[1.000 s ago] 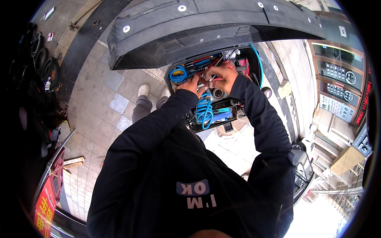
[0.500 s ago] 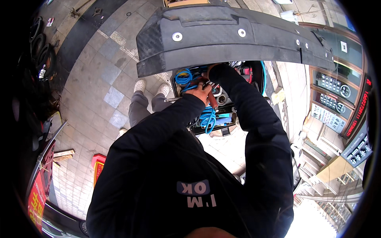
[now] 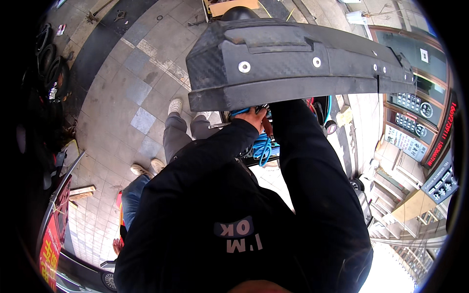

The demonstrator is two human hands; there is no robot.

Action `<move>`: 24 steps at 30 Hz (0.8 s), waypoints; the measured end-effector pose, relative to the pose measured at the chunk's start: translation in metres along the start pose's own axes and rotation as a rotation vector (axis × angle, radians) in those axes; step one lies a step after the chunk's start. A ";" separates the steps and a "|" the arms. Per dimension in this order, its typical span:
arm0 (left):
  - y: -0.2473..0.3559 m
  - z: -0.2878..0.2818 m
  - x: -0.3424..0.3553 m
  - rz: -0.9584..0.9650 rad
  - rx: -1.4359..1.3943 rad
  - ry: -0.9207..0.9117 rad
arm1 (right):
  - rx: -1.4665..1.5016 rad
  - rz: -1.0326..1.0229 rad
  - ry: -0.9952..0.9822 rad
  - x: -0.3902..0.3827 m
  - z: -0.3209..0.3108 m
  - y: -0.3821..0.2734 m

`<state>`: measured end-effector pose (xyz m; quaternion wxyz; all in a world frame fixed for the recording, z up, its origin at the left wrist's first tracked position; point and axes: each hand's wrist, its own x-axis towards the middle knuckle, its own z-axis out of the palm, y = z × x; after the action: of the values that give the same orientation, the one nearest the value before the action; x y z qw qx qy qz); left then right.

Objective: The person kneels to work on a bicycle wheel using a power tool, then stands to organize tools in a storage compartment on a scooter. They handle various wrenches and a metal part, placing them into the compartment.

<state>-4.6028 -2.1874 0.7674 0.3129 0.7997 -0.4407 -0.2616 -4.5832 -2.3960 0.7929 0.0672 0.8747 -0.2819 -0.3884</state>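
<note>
My left hand (image 3: 255, 119) reaches into a black toolbox (image 3: 320, 108). Its fingers look curled among the tools, though the tips and whatever they grip are hidden. Beside that hand, a tool's reddish-brown handle (image 3: 267, 127) points toward me. Coiled blue hose (image 3: 263, 147) lies in the near part of the box. My right sleeve (image 3: 300, 132) goes in under a large black panel with round metal studs (image 3: 281, 63), which covers my right hand and much of the box.
Two people stand at left: one in grey trousers (image 3: 177, 134), another in blue jeans (image 3: 131, 195). Tyres (image 3: 49, 58) lie at the far left. A cardboard box (image 3: 233, 7) sits beyond the panel. A shopfront (image 3: 415, 102) lines the right side.
The black panel sits lower and farther right in view, covering more of the toolbox. My right hand has gone out of sight beneath it. The person in jeans has come into view at left.
</note>
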 end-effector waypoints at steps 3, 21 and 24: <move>0.000 0.004 0.000 0.026 -0.001 0.047 | -0.001 0.018 -0.009 -0.008 0.003 0.008; -0.005 -0.012 0.015 -0.081 -0.032 -0.001 | 0.046 0.058 0.303 -0.122 -0.090 0.056; 0.004 -0.017 0.024 -0.114 -0.101 -0.012 | 0.708 0.078 0.231 -0.164 -0.051 0.131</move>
<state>-4.5817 -2.2055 0.7781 0.3348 0.8050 -0.3827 -0.3056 -4.6929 -2.4204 0.9773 -0.1933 0.8706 -0.4222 -0.1626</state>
